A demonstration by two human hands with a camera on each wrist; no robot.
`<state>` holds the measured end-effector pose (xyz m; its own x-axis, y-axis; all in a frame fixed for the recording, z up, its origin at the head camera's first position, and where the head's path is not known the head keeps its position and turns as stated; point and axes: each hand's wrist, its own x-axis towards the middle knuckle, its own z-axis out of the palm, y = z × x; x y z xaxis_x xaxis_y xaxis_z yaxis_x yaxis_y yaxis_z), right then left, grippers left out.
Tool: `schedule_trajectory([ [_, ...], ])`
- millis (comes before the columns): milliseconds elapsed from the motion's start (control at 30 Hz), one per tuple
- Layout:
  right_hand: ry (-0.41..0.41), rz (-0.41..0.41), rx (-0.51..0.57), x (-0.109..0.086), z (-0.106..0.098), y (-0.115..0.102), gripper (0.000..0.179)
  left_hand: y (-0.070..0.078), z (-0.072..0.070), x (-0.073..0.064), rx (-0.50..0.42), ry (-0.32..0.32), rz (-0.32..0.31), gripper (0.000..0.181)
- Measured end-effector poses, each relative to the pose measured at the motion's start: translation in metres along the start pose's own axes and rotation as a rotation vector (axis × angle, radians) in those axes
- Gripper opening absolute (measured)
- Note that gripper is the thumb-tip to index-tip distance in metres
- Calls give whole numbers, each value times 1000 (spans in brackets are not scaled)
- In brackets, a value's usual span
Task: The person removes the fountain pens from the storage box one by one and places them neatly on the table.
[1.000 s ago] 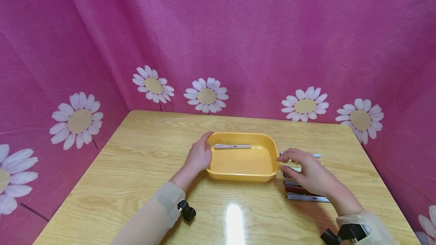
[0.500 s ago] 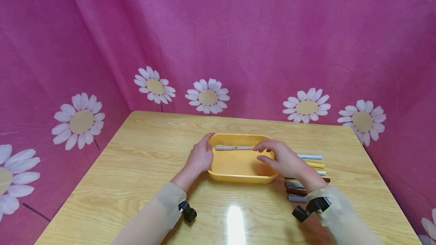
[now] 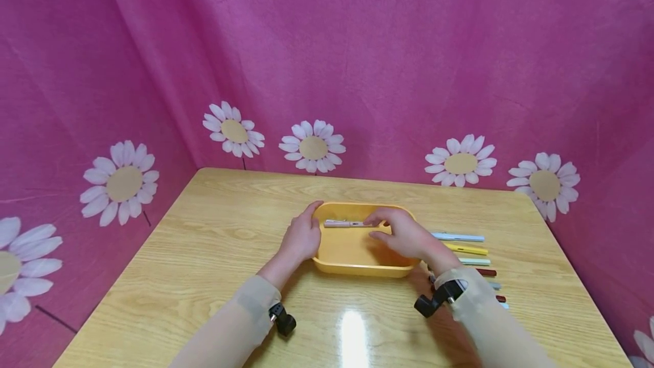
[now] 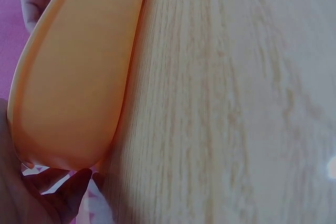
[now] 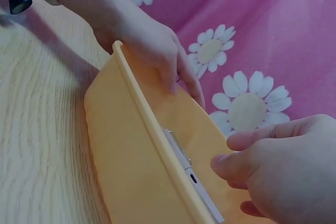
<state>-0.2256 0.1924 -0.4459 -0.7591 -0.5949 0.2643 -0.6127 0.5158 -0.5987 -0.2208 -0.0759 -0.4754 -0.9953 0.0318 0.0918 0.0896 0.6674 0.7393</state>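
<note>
A yellow plastic tray [image 3: 360,270] stands on the table with a pale pink capped pen [image 3: 343,224] lying inside along its far wall. My left hand [image 3: 300,236] grips the tray's left end; in the left wrist view its fingers [image 4: 71,192] curl around that end. Over the right half of the tray hovers my right hand [image 3: 403,234], fingertips close to the pen's right end. In the right wrist view, thumb and fingers [image 5: 236,163] are apart with nothing between them, beside the pen [image 5: 191,177].
To the right of the tray, several pens lie in a row: light blue [image 3: 462,238], yellow [image 3: 471,249], pale green [image 3: 475,261] and dark red [image 3: 486,272] among them. My right forearm [image 3: 490,317] covers part of the row. A pink daisy-printed cloth [image 3: 357,72] hangs behind the wooden table [image 3: 225,214].
My right hand has moved left from above the row of pens to over the tray, near the pink pen. The left hand has stayed on the tray's left end.
</note>
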Motion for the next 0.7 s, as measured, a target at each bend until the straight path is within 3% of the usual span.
schedule_trajectory([
  [433, -100, 86, -25, 26, 18, 2, 22, -1, 1, -1, 13, 0, 11, 49],
  [700, -118, 80, -48, 31, 22, 6, 21, 0, 0, -1, 13, 10, 10, 49],
])
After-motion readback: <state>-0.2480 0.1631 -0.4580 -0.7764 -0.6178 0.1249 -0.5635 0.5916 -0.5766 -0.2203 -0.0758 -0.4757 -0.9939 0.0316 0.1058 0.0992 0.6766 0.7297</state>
